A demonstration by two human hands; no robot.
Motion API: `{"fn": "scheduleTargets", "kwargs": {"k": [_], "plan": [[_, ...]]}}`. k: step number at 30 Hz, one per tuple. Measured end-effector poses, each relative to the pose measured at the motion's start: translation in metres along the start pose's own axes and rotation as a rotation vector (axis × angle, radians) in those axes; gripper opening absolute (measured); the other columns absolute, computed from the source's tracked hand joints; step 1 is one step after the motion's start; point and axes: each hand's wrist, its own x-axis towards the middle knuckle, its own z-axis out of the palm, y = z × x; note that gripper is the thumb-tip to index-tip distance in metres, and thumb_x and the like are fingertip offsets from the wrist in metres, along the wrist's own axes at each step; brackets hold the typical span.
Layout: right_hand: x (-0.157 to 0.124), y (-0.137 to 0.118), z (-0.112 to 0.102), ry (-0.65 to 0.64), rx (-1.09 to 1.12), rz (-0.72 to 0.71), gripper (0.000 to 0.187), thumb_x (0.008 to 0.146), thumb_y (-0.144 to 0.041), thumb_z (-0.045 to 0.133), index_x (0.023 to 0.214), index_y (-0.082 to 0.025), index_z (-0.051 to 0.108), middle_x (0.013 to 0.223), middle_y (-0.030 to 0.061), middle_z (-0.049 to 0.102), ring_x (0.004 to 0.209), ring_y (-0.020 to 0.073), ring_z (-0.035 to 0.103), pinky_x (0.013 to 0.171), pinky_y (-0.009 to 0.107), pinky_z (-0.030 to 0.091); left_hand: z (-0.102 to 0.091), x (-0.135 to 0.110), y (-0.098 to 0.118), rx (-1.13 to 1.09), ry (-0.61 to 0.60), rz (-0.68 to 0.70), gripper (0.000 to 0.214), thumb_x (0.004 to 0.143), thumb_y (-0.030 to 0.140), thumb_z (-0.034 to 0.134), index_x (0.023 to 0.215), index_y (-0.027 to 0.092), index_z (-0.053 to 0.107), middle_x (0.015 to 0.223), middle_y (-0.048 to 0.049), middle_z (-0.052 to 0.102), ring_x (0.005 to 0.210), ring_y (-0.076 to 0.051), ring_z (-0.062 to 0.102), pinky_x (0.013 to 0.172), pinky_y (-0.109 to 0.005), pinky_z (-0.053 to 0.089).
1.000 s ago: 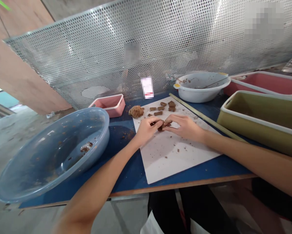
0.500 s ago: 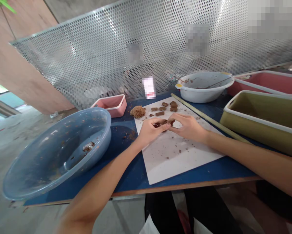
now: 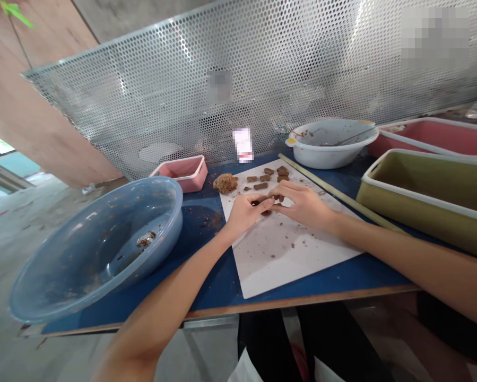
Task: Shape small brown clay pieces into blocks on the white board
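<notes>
Over the white board [image 3: 278, 276] my left hand [image 3: 244, 213] and my right hand [image 3: 302, 204] meet, fingers closed around a lump of brown clay [image 3: 277, 198]. My fingertips hide much of that lump. Just beyond my hands lie several small shaped clay pieces [image 3: 261, 186], in short bars and blocks. A bigger rough clay lump [image 3: 225, 183] rests at the board's far left corner. Dark crumbs [image 3: 293, 245] are scattered over the board in front of my hands.
At the left a large blue basin [image 3: 90, 249] leans over the table edge. A small pink bin [image 3: 190, 175] stands behind it. To the right are a bamboo stick [image 3: 334, 191], a white basin [image 3: 329, 151], a green trough [image 3: 421, 196] and a pink trough [image 3: 441, 135]. A perforated metal screen [image 3: 154, 95] borders the back.
My fingers have shifted slightly around the clay, and my right hand has moved a little to the left. The pieces on the board lie as before.
</notes>
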Motion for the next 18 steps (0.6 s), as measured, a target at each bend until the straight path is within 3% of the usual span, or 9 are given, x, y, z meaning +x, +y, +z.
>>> {"fn": "scheduleTargets", "kwargs": {"k": [10,14,18], "plan": [[0.0055,0.0014,0.0018,0.164,0.027,-0.228,0.014,0.111,-0.027,0.069,0.098,-0.025,0.072,0.092,0.0039,0.075,0.085,0.0209,0.071,0.079,0.036,0.060,0.0001,-0.0020,0.0094,0.070,0.073,0.074,0.063,0.090,0.079,0.080,0.073,0.018,0.082,0.076,-0.0057,0.075,0.076,-0.019,0.063,0.072,-0.032,0.048],[0.0068,0.0029,0.0005,0.137,0.005,-0.218,0.018,0.112,-0.025,0.067,0.095,-0.026,0.074,0.093,0.0041,0.076,0.084,0.0207,0.071,0.080,0.038,0.062,0.0008,-0.0014,0.0070,0.039,0.068,0.068,0.067,0.088,0.082,0.080,0.070,0.017,0.078,0.074,-0.0058,0.074,0.074,-0.018,0.061,0.072,-0.032,0.047],[0.0070,0.0007,-0.0011,0.076,0.003,-0.173,0.018,0.115,-0.028,0.061,0.107,-0.026,0.077,0.102,0.0066,0.077,0.093,0.0223,0.074,0.087,0.039,0.066,0.0029,-0.0008,0.0024,-0.011,0.091,0.055,0.070,0.090,0.085,0.075,0.069,0.018,0.072,0.072,-0.0044,0.070,0.070,-0.016,0.056,0.069,-0.030,0.045]]}}
